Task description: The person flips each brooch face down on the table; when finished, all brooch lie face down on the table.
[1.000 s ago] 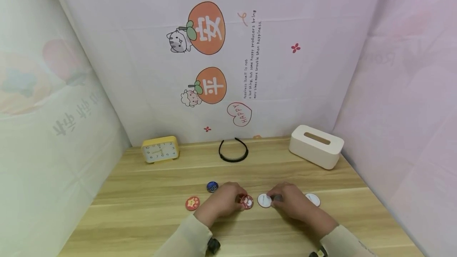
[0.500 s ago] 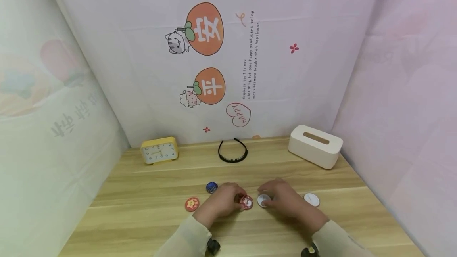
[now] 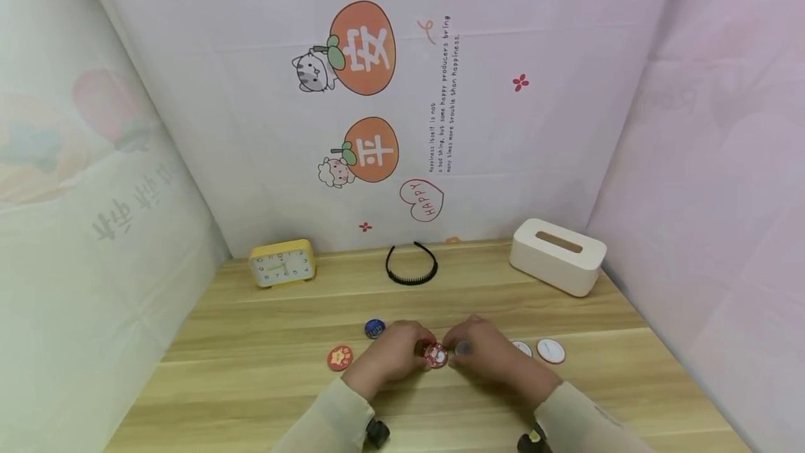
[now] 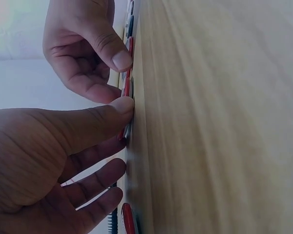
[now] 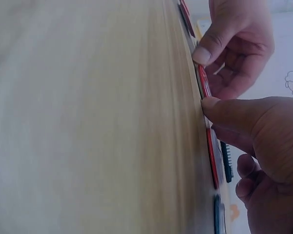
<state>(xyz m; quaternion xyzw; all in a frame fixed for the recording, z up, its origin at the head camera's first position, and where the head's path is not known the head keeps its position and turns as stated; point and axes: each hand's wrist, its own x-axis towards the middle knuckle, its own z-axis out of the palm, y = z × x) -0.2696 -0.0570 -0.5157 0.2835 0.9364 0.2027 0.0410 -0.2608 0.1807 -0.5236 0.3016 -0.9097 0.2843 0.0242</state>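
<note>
In the head view my left hand [image 3: 397, 351] pinches the left rim of a round red pin badge [image 3: 437, 356] with a white cartoon print. My right hand [image 3: 486, 349] has thumb and forefinger at that badge's right rim. The badge [image 5: 205, 82] stands edge-on between both hands in the right wrist view. A second badge [image 5: 214, 158] lies close by my right fingers, its pale back up. Two white-backed badges lie to the right, one [image 3: 522, 348] partly covered by my right hand, the other [image 3: 550, 351] uncovered.
Left of my hands lie a red badge [image 3: 340, 357] with a yellow star and a dark blue badge [image 3: 374, 328]. Along the table's back stand a yellow alarm clock [image 3: 282, 263], a black toothed headband [image 3: 411, 279] and a white tissue box [image 3: 557, 257]. White printed cloth surrounds the table.
My right hand has moved left, off the white-backed badge and onto the right rim of the red one. Another white-backed badge now shows beside its wrist. My left hand stays put.
</note>
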